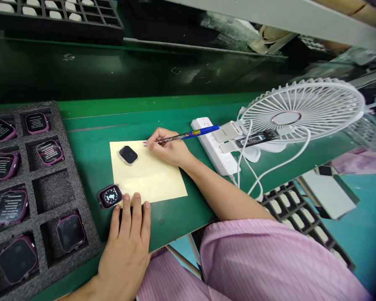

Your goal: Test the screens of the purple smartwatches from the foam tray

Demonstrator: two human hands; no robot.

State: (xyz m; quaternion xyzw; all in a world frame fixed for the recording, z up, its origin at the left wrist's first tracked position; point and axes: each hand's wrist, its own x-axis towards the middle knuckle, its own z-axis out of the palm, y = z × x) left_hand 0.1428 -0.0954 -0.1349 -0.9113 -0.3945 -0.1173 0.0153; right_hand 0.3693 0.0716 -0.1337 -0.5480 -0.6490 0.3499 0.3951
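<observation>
My right hand (168, 147) is closed on a blue pen (188, 135), its tip touching the top edge of a pale yellow sheet (150, 175) on the green bench. A small dark watch body (128, 154) lies on the sheet, just left of the pen tip. My left hand (127, 242) lies flat with fingers stretched out, its fingertips on the sheet's lower left edge. Beside the index fingertip sits a purple watch body (110, 196) with a lit dial.
A grey foam tray (47, 196) at the left holds several purple watch bodies. A white power strip (211, 150) with plugs and cables and a white desk fan (303, 108) stand to the right. Black trays with white parts sit at the top left (56, 16) and below the bench (301, 217).
</observation>
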